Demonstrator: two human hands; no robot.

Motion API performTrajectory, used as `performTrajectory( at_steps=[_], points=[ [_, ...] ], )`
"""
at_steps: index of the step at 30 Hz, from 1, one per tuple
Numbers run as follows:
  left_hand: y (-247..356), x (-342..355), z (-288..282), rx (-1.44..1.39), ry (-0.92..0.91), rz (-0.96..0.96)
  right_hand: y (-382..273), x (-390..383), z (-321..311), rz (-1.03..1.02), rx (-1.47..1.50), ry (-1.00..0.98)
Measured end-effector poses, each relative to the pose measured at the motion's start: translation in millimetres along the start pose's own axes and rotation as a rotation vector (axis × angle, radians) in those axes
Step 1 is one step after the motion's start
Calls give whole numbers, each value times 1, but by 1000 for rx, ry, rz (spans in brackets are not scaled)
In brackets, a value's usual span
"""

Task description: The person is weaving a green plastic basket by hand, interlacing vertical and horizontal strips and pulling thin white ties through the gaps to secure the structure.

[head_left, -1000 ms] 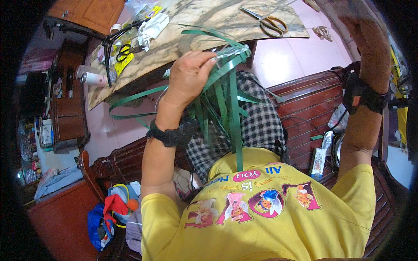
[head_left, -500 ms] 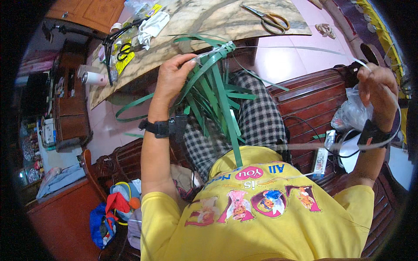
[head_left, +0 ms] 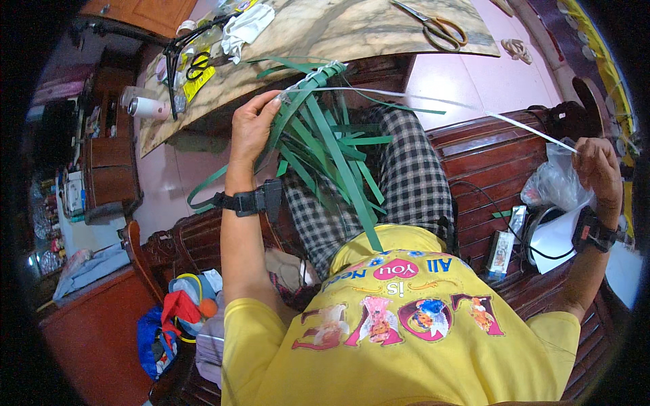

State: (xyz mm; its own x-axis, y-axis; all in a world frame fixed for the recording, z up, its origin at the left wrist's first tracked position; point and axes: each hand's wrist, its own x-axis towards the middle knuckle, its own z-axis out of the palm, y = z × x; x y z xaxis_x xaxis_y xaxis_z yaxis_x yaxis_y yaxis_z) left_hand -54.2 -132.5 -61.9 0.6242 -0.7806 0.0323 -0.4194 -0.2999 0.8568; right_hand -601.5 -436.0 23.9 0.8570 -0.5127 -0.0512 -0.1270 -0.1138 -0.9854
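Observation:
My left hand (head_left: 253, 125) pinches the near end of a bundle of flat green strips (head_left: 325, 135), bound along its top edge with a whitish wrap. The strips fan down over my lap, and one long strip reaches my yellow shirt. From the bundle a thin white strap (head_left: 521, 124) runs to the right. Its other end is gripped by my closed right hand (head_left: 598, 166), raised out above the bench. The strap looks nearly straight between the two hands. A black band with a small box circles each wrist.
Scissors with tan handles (head_left: 443, 30) lie on the marble-topped table (head_left: 325, 30). A white cloth (head_left: 245, 30), a black tripod (head_left: 172, 68) and a white cup (head_left: 147, 108) stand at its left. On the wooden bench (head_left: 484, 155), a clear plastic bag (head_left: 556, 177) and a small box (head_left: 500, 254) sit right.
My right hand has moved outward and down, and the strap that looped round my right forearm is now drawn out straighter. My left hand and the green bundle have shifted slightly left.

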Motion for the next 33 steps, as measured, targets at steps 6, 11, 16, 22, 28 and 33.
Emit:
performTrajectory(
  at_steps=[6,11,16,22,28,33],
  points=[
    [-9,-2,-4,-88,-2,-49,16,-27,-12,340,-258,317],
    [-15,-4,-8,-50,29,-100,18,-48,-41,288,-366,334],
    [-11,-6,-2,-178,10,-111,64,-121,-182,117,131,476],
    [-11,-8,-3,-150,-15,-114,93,-190,-285,134,-9,711],
    [-14,-15,-6,-154,-27,-74,90,-203,-324,355,-624,901],
    [-7,-18,-3,-57,-53,-46,55,-156,-312,325,-1491,814]
  ],
)
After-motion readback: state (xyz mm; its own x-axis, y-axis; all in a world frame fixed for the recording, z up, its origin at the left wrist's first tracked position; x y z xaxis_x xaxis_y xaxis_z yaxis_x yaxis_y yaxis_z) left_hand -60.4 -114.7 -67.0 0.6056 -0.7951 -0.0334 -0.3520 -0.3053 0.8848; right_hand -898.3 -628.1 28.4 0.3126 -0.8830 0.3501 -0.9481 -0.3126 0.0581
